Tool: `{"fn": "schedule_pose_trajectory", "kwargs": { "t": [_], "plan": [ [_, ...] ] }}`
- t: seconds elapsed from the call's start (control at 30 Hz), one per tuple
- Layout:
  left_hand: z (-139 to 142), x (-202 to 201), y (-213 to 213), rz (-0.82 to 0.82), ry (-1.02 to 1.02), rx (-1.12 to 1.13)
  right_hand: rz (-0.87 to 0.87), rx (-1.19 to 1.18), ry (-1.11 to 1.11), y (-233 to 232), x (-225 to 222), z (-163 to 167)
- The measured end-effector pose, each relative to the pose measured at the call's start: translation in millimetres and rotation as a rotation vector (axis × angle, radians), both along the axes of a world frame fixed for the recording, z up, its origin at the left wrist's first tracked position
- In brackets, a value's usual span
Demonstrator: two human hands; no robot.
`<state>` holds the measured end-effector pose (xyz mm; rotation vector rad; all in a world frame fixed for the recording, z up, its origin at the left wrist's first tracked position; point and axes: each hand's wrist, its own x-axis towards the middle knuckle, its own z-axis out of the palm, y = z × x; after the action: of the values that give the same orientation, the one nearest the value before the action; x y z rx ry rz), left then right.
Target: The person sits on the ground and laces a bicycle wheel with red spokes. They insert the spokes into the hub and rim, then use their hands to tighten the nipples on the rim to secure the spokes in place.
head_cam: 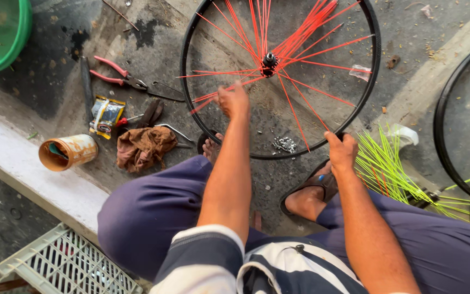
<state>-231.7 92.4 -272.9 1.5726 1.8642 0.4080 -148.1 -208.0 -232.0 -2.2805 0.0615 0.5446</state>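
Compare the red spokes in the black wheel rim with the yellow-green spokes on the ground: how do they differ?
The red spokes fan out from a hub inside the black wheel rim; the yellow-green spokes lie loose in a heap. The left hand touches red ones; no hand touches the yellow-green ones. Both are thin, straight rods.

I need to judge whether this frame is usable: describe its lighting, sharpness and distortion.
Head view: soft, even daylight with faint shadows and no harsh glare; the black bicycle rim with red spokes and both hands, left and right, are sharp; the green plastic basin is cut off by the frame's corner; wide-angle bending is slight.
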Motion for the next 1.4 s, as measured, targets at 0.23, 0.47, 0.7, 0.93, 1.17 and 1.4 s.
{"fn": "schedule_pose_trajectory", "kwargs": {
  "t": [0.23, 0.47, 0.7, 0.93, 1.17, 1.4],
  "plan": [
    [17.7, -6.3, -74.5, -0.7, 0.108, -0.451, 0.031, 0.036, -0.01, 3.5, -0.7, 9.9],
    [-4.8, 16.8, -149.1, -0.732, -0.209, -0.22, 0.084, -0.067, -0.05, 6.2, 8.7, 21.7],
    [-8.7, -16.6, -132.8, -0.872, -0.48, -1.03, -0.083, 0.39, 0.026, 4.7, 26.7, 23.8],
    [-9.3, 18.7, -168.2, -0.648, -0.687, -1.161, -0.468, 0.699, 0.438, -30.3, 41.1, 20.4],
    [-22.0, 48.9, -202.0, -0.638, -0.711, -1.047, -0.323, 0.718, 0.411, -79.8, 44.8, 45.5],
    [-29.5, 55.3, -215.3, -0.692, -0.612, -0.915, -0.328, 0.626, 0.376, -85.2, 33.7, 62.2]
  ]
}}
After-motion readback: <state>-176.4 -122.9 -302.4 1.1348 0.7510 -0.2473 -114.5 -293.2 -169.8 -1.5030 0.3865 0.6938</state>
